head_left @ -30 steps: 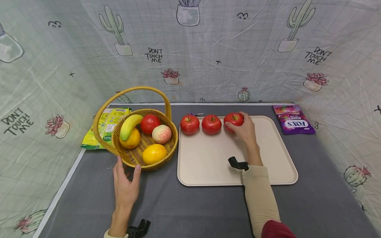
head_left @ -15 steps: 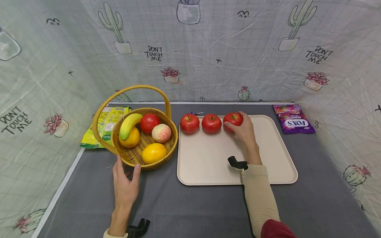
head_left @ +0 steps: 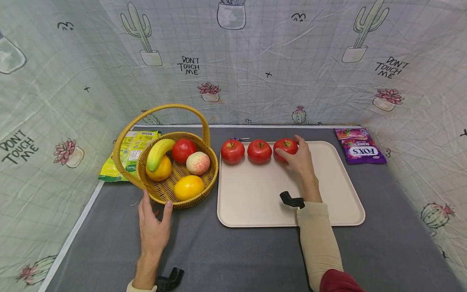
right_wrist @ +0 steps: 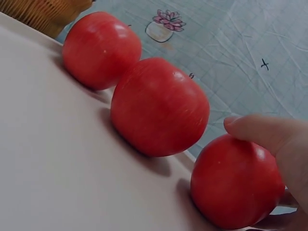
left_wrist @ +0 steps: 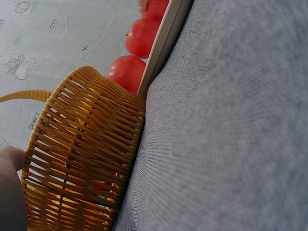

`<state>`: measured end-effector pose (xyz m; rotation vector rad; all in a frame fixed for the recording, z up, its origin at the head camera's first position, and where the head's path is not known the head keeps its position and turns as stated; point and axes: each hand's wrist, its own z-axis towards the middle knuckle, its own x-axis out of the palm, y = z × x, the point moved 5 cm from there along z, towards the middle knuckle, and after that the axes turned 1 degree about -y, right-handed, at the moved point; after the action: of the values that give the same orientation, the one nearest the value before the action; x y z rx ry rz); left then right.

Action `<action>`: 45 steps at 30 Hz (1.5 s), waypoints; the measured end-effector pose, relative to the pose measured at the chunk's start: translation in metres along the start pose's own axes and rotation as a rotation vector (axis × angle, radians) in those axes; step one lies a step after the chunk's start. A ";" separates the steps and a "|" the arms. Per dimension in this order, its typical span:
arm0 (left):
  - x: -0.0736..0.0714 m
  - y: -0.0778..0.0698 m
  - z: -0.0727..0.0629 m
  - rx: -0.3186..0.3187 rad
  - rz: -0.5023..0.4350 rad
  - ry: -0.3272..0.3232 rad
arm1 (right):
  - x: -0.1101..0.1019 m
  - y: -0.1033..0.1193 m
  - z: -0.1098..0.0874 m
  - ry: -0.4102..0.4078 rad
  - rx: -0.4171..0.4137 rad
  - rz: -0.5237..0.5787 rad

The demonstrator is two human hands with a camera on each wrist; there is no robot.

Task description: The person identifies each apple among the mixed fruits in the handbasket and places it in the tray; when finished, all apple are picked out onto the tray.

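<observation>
The rightmost red apple (head_left: 286, 144) is held by the right hand (head_left: 302, 162), pinched between thumb and fingers at the back of the tray (head_left: 251, 194), on which it appears to rest. A row is made with the middle apple (head_left: 259, 153) and the left apple (head_left: 232, 152); a narrow gap is left beside the held one. The basket (head_left: 213, 170) is touched at its near side by the left hand (head_left: 155, 233), whose thumb and forefinger are spread rather than clenched (the other fingers are mostly hidden). The step in hand is judged to be the handling of apples between tray and basket, though whether this one is being set down or picked up cannot be told. For a set-down, a soft release would be called for; for a pick-up, a firmer grip and a straight lift. The table (head_left: 262, 259) is covered in grey cloth, and a yellow-green packet (head_left: 116, 168) is partly hidden behind the basket. A purple packet (head_left: 361, 148) is laid right of the tray, and the space is enclosed by pale sheeting (head_left: 255, 101) printed with potted cacti.
</observation>
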<state>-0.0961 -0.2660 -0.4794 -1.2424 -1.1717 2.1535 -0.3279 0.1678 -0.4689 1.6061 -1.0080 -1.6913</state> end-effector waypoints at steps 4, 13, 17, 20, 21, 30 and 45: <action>0.000 0.000 0.000 0.000 -0.003 0.001 | -0.004 0.004 -0.001 -0.030 -0.025 0.028; 0.001 -0.001 0.001 0.008 -0.002 -0.003 | -0.016 0.020 -0.005 -0.102 -0.096 0.057; 0.001 0.000 0.000 0.003 -0.001 -0.002 | -0.020 0.029 -0.009 -0.121 -0.132 0.059; 0.001 0.000 0.000 0.000 -0.001 -0.001 | -0.023 0.036 -0.012 -0.133 -0.152 0.057; 0.001 0.000 0.000 0.000 -0.001 -0.001 | -0.024 0.039 -0.013 -0.137 -0.160 0.060; 0.000 0.000 0.000 0.004 -0.003 -0.005 | -0.026 0.068 -0.022 -0.167 -0.275 0.099; 0.001 0.003 -0.001 -0.003 -0.010 -0.002 | 0.010 0.139 -0.040 -0.066 -0.547 0.042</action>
<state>-0.0960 -0.2661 -0.4824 -1.2333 -1.1796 2.1474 -0.3007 0.0792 -0.3571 1.1688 -0.5313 -1.8006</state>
